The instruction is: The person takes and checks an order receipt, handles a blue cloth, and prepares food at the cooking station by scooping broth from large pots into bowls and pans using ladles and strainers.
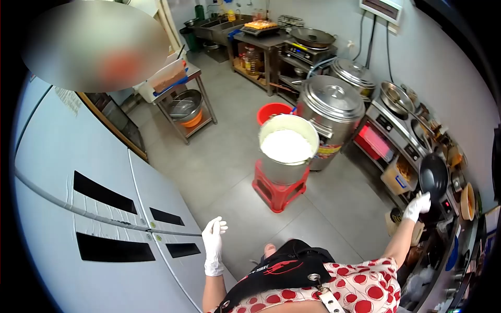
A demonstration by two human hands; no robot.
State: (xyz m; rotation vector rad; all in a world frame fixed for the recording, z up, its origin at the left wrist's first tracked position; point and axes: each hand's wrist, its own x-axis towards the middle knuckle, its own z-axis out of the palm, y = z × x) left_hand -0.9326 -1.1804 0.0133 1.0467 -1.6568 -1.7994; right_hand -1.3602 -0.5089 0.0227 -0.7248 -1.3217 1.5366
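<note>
My right hand (418, 207), in a white glove, is closed at the near end of a black frying pan (434, 176), where the handle would be. The handle itself is hidden by the fingers. The pan is over the right-hand counter, its dark inside turned towards me. My left hand (213, 244), also gloved in white, hangs in the air near the pale cabinet doors (112, 208). Its fingers are slightly bent and apart, and it holds nothing.
Ahead, a large pot (286, 172) with white contents stands on a red stool (279, 194). Behind it are a red basin (273, 111) and a lidded steel pot (333, 99). A cooking counter (389, 122) runs along the right. A small steel table (195, 73) stands at the left.
</note>
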